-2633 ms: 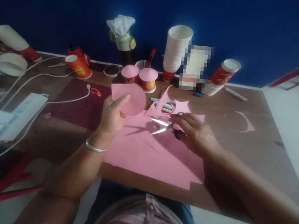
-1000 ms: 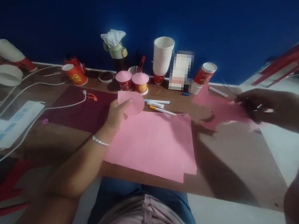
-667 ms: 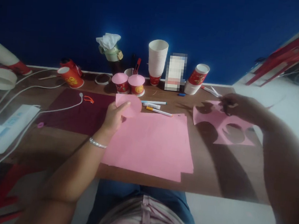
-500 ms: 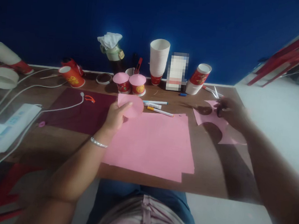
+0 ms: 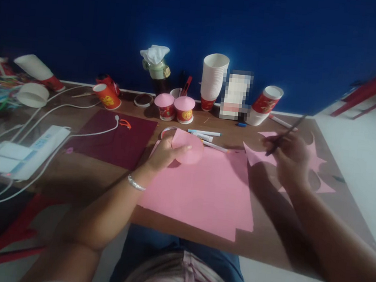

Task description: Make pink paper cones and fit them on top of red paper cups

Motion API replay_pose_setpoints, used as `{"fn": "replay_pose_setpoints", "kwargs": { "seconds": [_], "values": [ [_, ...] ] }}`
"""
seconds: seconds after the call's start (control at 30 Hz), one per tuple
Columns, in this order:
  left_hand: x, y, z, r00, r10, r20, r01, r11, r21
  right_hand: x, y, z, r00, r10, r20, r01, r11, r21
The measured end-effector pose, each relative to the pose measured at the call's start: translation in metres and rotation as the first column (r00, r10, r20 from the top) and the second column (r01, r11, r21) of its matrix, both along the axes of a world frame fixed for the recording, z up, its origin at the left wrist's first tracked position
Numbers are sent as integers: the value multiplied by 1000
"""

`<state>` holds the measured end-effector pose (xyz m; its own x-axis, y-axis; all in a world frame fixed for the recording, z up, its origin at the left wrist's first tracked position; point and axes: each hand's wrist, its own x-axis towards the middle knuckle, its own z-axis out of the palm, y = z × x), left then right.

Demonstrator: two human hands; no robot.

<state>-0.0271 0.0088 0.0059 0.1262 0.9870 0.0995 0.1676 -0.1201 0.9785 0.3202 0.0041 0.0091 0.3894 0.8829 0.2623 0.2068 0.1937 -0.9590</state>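
My left hand (image 5: 168,154) pinches a rounded pink paper piece (image 5: 192,149) with one straight corner, over the left part of the pink sheets (image 5: 199,191). To the right, my right hand (image 5: 288,157) is closed around a dark, thin tool, blurred, perhaps scissors (image 5: 286,135); its tip points up and right. Below and beside that hand lie pink paper offcuts (image 5: 314,155) with curved cut edges. Several markers (image 5: 205,133) rest at the top edge of the pink sheets. Behind them stand two red cups with pink paper cones (image 5: 185,104) on top.
A tall stack of white cups (image 5: 214,79) stands at the back, beside a blurred-out item. More red cups (image 5: 266,105) are at the back right and left. A dark red sheet (image 5: 108,138), white cables and a power strip (image 5: 42,151) occupy the left.
My right hand has risen from the offcuts with the dark tool now showing in it. My left hand has moved the rounded paper slightly right and down. The view has shifted.
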Motion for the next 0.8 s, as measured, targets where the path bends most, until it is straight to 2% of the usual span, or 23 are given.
{"fn": "replay_pose_setpoints", "kwargs": {
  "seconds": [0.07,0.1,0.2,0.27,0.4,0.47,0.57,0.63,0.73,0.8],
  "values": [
    [1,-1,1,998,-59,32,60,997,-47,-34,-11,5,968,239,-76,-239,971,17],
    [2,-2,2,995,-87,49,91,993,-76,-52,-16,8,940,317,-124,-318,948,11],
    [4,-5,5,986,-137,97,150,978,-144,-99,-24,11,840,464,-282,-504,859,-87],
    [5,-8,7,977,-163,135,187,963,-195,-119,-24,8,792,490,-363,-567,811,-143],
    [4,-10,4,964,-156,213,209,944,-256,-137,-21,-2,770,477,-424,-584,794,-168],
    [5,-10,1,968,-95,230,157,952,-265,-140,-20,-4,773,477,-418,-584,793,-175],
    [6,-10,-2,972,12,237,50,965,-258,-139,-20,-2,767,530,-363,-620,758,-204],
    [7,-10,-2,968,65,244,-5,970,-242,-132,-21,2,780,574,-247,-622,752,-218],
    [6,-9,1,962,114,248,-55,971,-233,-117,-25,5,832,555,16,-537,811,-230],
    [6,-10,4,962,128,241,-70,970,-235,-108,-30,5,820,560,116,-523,817,-242]
  ]
}}
